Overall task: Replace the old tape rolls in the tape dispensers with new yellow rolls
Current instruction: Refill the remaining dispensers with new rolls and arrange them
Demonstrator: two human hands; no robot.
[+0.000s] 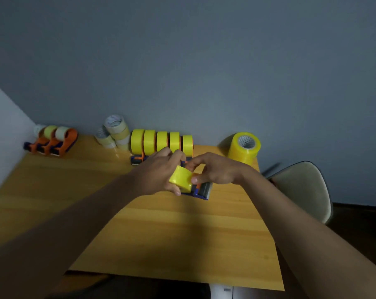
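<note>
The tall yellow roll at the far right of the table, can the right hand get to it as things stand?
Probably yes, once freed. The right hand is pinching the yellow roll over the dispenser; bare table lies between it and the tall yellow roll.

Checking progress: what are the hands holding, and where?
Both grip one yellow tape roll in a dispenser: left hand round its left side, right hand pinching its right edge.

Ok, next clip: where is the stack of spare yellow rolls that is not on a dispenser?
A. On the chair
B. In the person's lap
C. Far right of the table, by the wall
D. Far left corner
C: the stack of yellow rolls stands at the far right of the table, against the wall.
</note>
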